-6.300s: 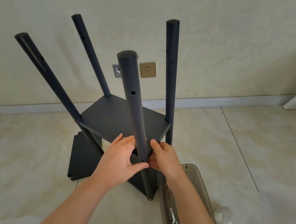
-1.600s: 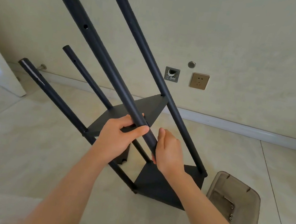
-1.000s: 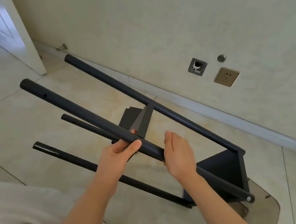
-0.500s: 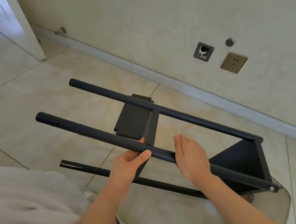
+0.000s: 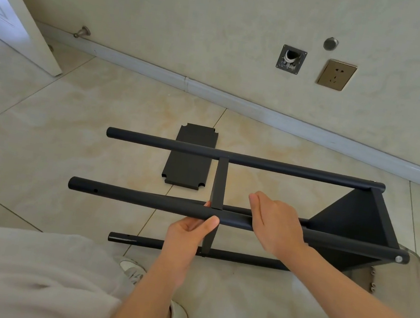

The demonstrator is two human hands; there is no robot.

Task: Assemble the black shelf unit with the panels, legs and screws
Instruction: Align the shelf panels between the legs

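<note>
The black shelf unit (image 5: 353, 217) lies on its side on the tiled floor, its round legs pointing left. Two panels are fixed between the legs: one at the right end and one, seen edge-on (image 5: 219, 182), near the middle. My left hand (image 5: 188, 234) grips the nearest upper leg (image 5: 128, 197) from below, thumb on its front. My right hand (image 5: 274, 225) is curled over the same leg just right of the middle panel. A loose black panel (image 5: 190, 157) lies flat on the floor behind the unit.
A translucent grey plastic tray (image 5: 408, 286) lies under the unit's right end. The wall with a brass socket (image 5: 336, 75) and an open wall box (image 5: 290, 59) runs behind. A white door (image 5: 14, 18) stands at the left. My knees and shoes fill the bottom.
The shelf unit went from upright with legs pointing up to lying on its side, legs pointing left. Both hands stayed on the near leg. The loose panel on the floor came into view.
</note>
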